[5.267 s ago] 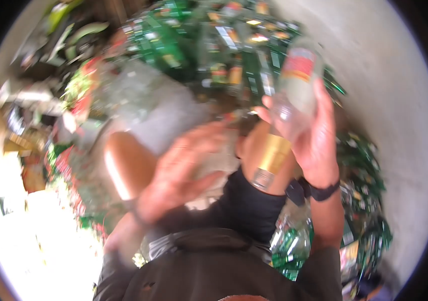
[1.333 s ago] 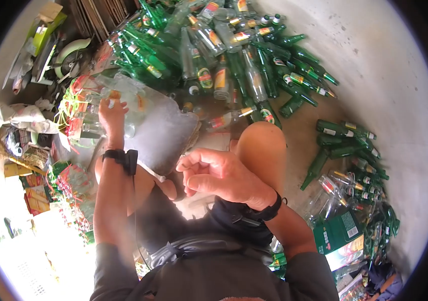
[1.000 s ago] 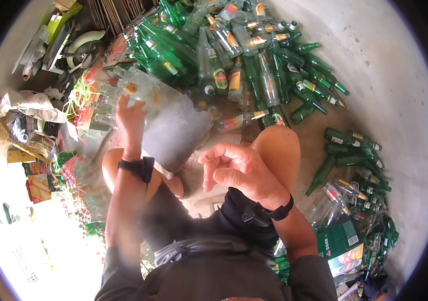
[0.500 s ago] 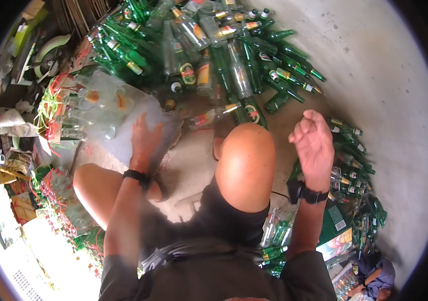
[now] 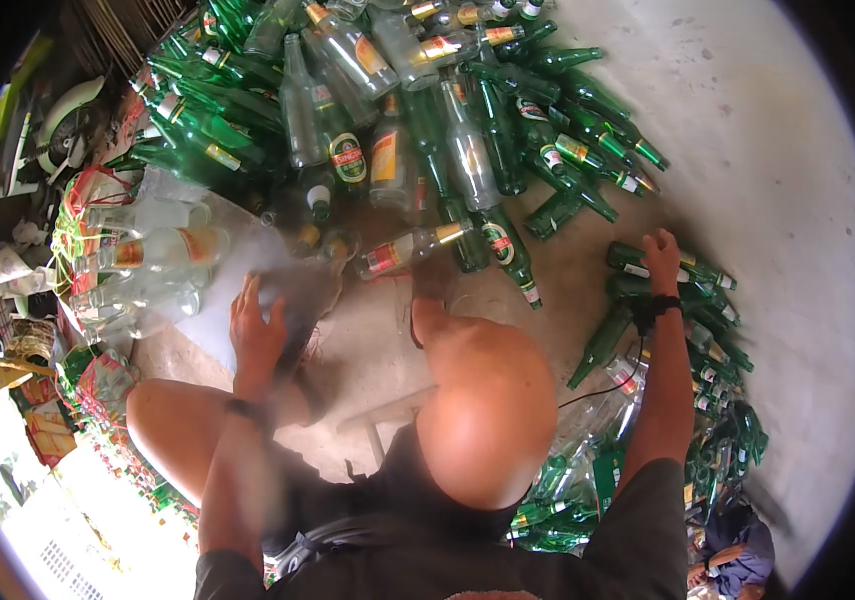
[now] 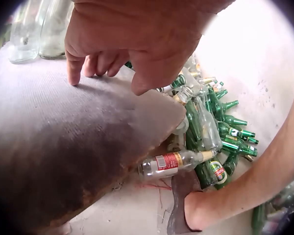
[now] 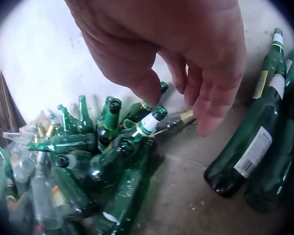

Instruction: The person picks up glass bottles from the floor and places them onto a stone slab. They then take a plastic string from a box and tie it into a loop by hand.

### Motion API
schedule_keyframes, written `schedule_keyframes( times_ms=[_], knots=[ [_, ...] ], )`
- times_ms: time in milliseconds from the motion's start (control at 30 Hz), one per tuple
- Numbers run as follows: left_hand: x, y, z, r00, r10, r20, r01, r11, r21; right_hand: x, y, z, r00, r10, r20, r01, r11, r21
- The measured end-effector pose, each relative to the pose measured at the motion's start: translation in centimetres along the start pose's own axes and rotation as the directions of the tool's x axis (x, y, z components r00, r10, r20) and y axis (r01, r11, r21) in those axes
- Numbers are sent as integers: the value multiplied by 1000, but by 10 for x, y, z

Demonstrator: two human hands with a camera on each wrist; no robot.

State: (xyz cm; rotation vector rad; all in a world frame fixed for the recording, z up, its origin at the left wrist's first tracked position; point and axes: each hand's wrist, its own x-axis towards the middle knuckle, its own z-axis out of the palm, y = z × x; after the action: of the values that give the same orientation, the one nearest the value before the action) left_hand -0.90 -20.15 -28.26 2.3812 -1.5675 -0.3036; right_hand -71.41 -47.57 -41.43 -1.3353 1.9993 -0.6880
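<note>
My left hand (image 5: pixel 259 330) rests its fingertips on the bare near part of a grey slab (image 6: pixel 88 117), with nothing in its grasp. Clear glass bottles (image 5: pixel 147 290), some with orange labels, lie side by side on the slab's far left part, beyond that hand. Out to the right, my right hand (image 5: pixel 661 265) hangs over a cluster of green bottles (image 5: pixel 602 345) by the wall. Its fingers (image 7: pixel 210 105) are loosely bent and nothing is between them. In the right wrist view a green bottle with a white barcode label (image 7: pixel 252 152) lies just right of the fingers.
A large heap of green and clear bottles (image 5: pixel 417 130) spreads ahead on the floor. One clear bottle with a red label (image 5: pixel 397 255) lies near my foot. More bottles (image 5: pixel 567 480) are to my right, beside the pale wall (image 5: pixel 747 150). Red and green plastic strings (image 5: pixel 82 215) hang at the slab's left.
A clear bottle that my right hand held earlier is out of it. That hand has swung right, over the green bottles. My left hand has drawn back from the clear bottles onto the slab.
</note>
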Motion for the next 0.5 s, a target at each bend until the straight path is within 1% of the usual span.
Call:
schedule_keyframes(
  times_ms=[33,67,133,167,267,333,367,433,467,500],
  knots=[
    [1,1,-1,1000,4,8,-4,1000,-8,19,15,1,996,-88,-20,82,971,-225],
    [2,1,-1,1000,2,14,-2,1000,-5,31,20,2,996,-83,-16,77,971,-226],
    [3,1,-2,1000,-6,25,5,1000,25,50,22,7,943,-332,-30,290,864,-412],
    [3,4,-1,1000,-4,26,4,1000,23,62,23,9,943,-331,-32,289,863,-414],
    [5,14,-9,1000,3,29,-4,999,39,77,-1,16,959,-283,-7,254,872,-419],
    [7,19,-13,996,-36,80,33,999,34,87,-23,14,963,-266,39,248,820,-515],
    [8,13,-11,997,-12,79,8,998,61,94,-26,12,966,-257,41,240,820,-520],
    [9,11,-12,995,-13,95,7,998,59,112,-23,15,983,-165,79,181,823,-539],
    [9,12,-12,995,-14,101,9,998,57,117,-21,17,984,-161,80,178,823,-539],
    [9,13,-11,994,-31,101,26,998,51,122,-20,18,970,-216,115,243,787,-567]
  ],
)
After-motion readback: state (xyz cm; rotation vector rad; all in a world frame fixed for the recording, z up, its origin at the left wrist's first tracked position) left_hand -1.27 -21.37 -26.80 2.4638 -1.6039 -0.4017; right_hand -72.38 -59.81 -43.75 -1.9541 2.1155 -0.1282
